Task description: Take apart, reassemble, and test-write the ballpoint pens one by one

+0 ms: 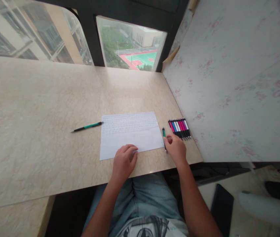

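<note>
A white sheet of paper [130,126] with rows of small handwriting on its upper part lies on the stone-look ledge. My left hand [125,159] rests on the paper's lower edge, loosely curled, with a gap between thumb and forefinger and nothing held. Just right of the sheet, a green and black pen [164,132] lies with its tip toward me. My right hand [176,148] is closed at the pen's middle, thumb and fingertips on it. Beside that hand, several pens [179,127] with pink, blue, white and purple barrels lie in a close row.
Another green and black pen [88,126] lies at the left, its end by the paper's left edge. A flower-patterned wall [219,82] bounds the ledge [43,131] on the right. Windows [132,46] stand behind it. The front edge is close to my lap.
</note>
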A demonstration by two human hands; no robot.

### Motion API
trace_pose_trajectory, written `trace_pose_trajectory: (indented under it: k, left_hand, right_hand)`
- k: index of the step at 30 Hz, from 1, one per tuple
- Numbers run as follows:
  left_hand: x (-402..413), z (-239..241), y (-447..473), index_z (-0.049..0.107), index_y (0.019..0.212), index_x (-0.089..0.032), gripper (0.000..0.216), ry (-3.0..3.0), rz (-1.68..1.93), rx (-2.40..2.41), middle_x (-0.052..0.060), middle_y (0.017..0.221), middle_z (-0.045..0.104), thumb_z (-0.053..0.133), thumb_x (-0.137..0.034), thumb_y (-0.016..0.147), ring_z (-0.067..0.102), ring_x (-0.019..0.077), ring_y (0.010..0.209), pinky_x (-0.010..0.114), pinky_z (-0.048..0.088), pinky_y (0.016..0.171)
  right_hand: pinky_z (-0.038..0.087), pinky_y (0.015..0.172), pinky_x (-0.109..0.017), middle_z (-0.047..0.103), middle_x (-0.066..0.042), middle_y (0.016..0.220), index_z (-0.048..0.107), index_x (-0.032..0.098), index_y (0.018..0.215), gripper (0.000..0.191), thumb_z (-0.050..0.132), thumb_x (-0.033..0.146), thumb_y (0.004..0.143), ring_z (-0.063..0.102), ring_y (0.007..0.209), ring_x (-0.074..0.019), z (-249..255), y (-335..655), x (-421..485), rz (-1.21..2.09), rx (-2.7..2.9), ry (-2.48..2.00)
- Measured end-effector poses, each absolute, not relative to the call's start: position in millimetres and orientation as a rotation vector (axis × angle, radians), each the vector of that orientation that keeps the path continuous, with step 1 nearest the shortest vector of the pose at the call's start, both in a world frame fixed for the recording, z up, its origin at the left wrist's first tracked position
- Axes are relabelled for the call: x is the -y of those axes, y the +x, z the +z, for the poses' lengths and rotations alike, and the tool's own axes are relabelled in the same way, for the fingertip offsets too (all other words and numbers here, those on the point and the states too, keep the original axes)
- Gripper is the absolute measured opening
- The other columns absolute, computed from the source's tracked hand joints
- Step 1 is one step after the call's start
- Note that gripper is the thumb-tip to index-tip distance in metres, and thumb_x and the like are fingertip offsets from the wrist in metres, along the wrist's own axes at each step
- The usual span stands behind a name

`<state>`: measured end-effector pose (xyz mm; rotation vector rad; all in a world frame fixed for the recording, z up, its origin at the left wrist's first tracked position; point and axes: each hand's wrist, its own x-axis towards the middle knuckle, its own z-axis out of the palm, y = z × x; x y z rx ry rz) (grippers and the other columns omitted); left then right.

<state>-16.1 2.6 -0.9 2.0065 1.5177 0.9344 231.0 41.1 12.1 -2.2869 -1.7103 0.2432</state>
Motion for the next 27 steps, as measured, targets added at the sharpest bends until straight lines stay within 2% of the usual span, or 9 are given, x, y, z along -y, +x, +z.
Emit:
trace_pose_trajectory:
  k: [7,17,27]
  left_hand:
    - [-2,-1,-16,0.065,0.097,-0.022,0.014,2.015,0.923,-1.521,0.006,0.1,0.07,0.056,-0.018,0.088,0.063,0.0232,0.094,0.04,0.05,0.085]
    - [-2,-2,-17,0.065,0.097,-0.022,0.013,2.004,0.93,-1.495,0.006,0.1,0.069,0.055,-0.018,0.089,0.063,0.0232,0.095,0.04,0.049,0.086]
    - [0,-3,-17,0.064,0.098,-0.021,0.014,2.016,0.93,-1.505,0.006,0.1,0.069,0.055,-0.017,0.089,0.063,0.0228,0.094,0.04,0.05,0.085]
  right_hand:
    - [0.033,0.059,-0.027,0.071,-0.004,0.084,0.068,0.022,0.08,0.022,0.055,0.037,0.089,0.062,0.075,-0.0185,22,223,-47,0.251,1.765,-2.418]
    - [0.043,0.063,-0.028,0.073,-0.011,0.092,0.071,0.018,0.092,0.024,0.053,0.034,0.091,0.067,0.079,-0.0212,32,242,-81,-0.051,1.858,-2.501]
    - [0.046,0.066,-0.03,0.072,-0.012,0.093,0.069,0.017,0.093,0.025,0.053,0.036,0.092,0.068,0.083,-0.0242,27,247,-84,-0.09,1.855,-2.527]
